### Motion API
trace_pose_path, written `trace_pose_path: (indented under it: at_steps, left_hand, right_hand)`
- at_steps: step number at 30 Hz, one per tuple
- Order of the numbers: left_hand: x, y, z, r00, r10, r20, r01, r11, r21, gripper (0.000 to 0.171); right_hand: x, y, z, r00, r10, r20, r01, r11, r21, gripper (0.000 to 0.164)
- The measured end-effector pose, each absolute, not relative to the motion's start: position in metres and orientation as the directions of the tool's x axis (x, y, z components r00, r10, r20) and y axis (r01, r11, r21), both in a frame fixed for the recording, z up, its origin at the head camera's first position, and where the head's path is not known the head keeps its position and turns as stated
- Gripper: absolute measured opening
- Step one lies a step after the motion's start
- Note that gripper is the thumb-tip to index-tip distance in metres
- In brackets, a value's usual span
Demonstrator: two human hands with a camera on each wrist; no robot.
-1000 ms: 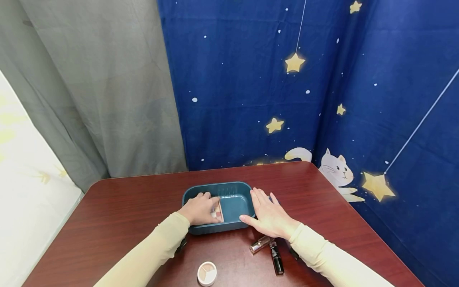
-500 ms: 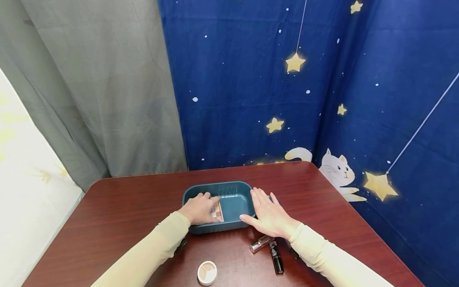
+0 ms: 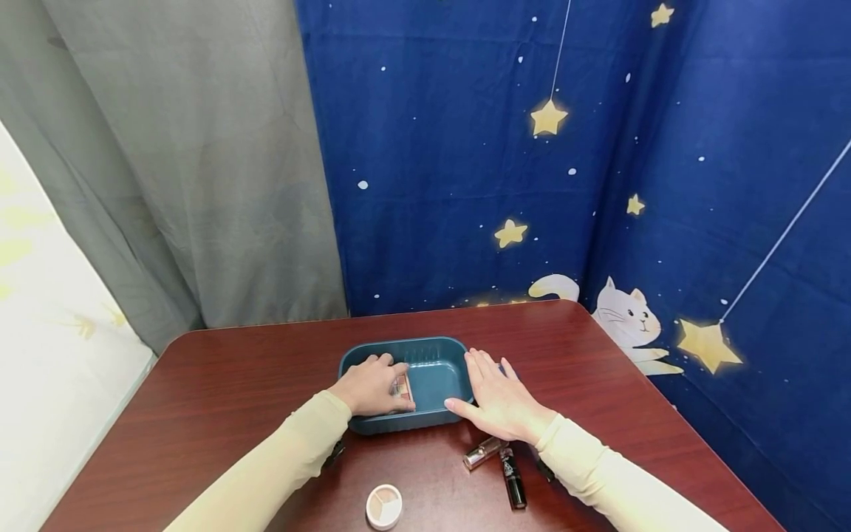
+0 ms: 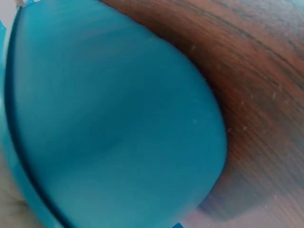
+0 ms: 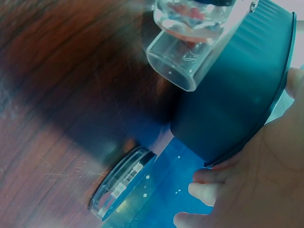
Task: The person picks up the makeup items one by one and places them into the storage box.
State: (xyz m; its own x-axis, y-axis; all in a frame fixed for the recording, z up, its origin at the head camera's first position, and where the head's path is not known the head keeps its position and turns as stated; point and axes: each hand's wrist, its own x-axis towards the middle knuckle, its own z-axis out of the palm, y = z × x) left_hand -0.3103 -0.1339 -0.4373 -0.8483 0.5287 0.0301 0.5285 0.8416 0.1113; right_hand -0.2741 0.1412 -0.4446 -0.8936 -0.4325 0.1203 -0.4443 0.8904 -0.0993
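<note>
My left hand point(image 3: 372, 388) is inside a teal plastic basket point(image 3: 435, 421), its thumb and fingers spread around a small eyeshadow palette point(image 3: 402, 387) at the left end. Part of the palette is hidden under the hand. My right hand point(image 3: 501, 403) rests on the basket's right end, fingers straight along the rim and thumb at the front corner. In the right wrist view, the fingers of that hand point(image 5: 266, 175) lie against the rim. The left wrist view is filled mostly by the basket's outer wall point(image 4: 118, 118).
Before the basket lie a shiny metallic lipstick tube point(image 3: 484, 453) and a black tube point(image 3: 513, 479). A round three-part concealer pot point(image 3: 384, 507) sits near the front. Beyond the right hand is a round clear-edged compact point(image 5: 122, 183). Curtains hang behind the table point(image 3: 253, 369).
The left thumb has slid slightly over the palette's near corner, covering a little more of it. My right hand and the basket stay as they were.
</note>
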Motion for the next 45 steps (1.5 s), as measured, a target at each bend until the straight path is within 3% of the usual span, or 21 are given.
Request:
trace_pose_path:
  at_steps: [11,21,45]
  left_hand:
    - [-0.304,-0.133,-0.416,-0.858,0.501,0.111,0.513,0.848,0.137,0.059]
    - [-0.292,-0.139,-0.403,-0.859,0.49,0.15,0.508,0.853,0.12,0.058]
    - [-0.249,-0.146,-0.382,-0.737,0.598,0.314,0.649,0.757,0.083,0.052]
  right_hand:
    - [-0.273,0.142,-0.444,-0.897,-0.426,0.122,-0.438,0.894,-0.098,0.107]
    - [-0.271,0.142,-0.445,-0.893,-0.433,0.123,-0.445,0.889,-0.104,0.108]
    - [-0.273,0.143,-0.443,-0.885,-0.444,0.143,-0.46,0.881,-0.111,0.104]
